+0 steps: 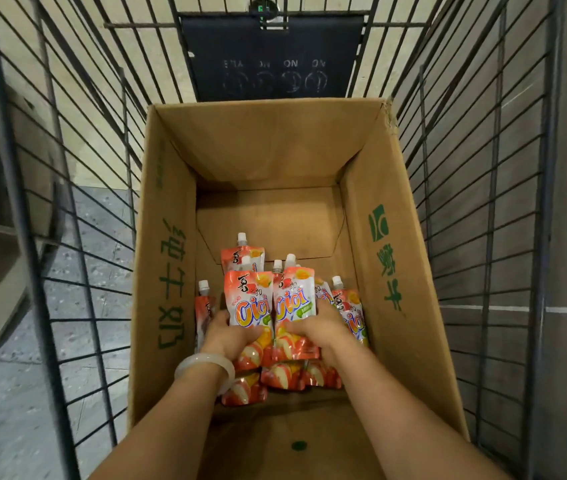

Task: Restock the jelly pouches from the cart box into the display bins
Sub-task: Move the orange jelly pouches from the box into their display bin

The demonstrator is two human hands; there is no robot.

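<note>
Inside the open brown cardboard box [171,237] in the black wire cart [95,209], left hand [230,332] and right hand [316,329] each grip orange-red spouted jelly pouches [271,303] (white caps up), fingers curled round them.

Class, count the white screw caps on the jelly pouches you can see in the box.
6 caps: far back, behind the left-held pouch, two central, far left, far right. Others may be hidden.

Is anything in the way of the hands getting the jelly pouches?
No. The left hand and right hand are already inside the open cardboard box, each gripping jelly pouches. Nothing visible sits between them. The box has no lid above, only its tall walls and the cart around it.
</note>
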